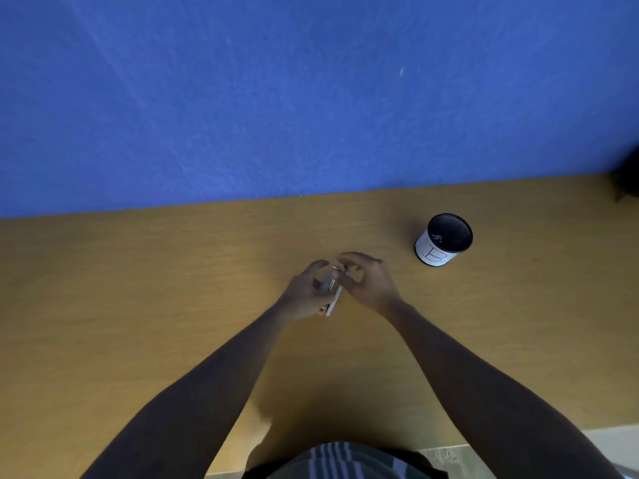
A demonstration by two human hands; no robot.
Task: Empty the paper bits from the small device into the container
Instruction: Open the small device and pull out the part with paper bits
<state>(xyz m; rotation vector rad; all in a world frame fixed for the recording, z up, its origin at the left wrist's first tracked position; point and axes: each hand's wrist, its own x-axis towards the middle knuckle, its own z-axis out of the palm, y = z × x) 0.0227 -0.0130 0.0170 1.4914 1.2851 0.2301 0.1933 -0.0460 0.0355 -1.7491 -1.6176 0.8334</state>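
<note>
Closest to the camera is a bit of striped grey and white clothing at the bottom edge. Two bare arms reach forward from there over the flat yellow-brown wooden table. The left hand is curled part way closed around the small grey and silver device, which is thin, tilted and held up above the table. The right hand is just beside it, its fingers bent and loosely open, with the fingertips touching the top end of the device. The picture is blurry there, so I cannot tell if the right hand really grips it or only touches it. I cannot see any paper bits near the hands. Farther away and to the right stands the round black mesh container with a white paper label, upright on the table, well apart from both hands. A few tiny pale specks show inside it. Behind the table is a big plain blue wall.
</note>
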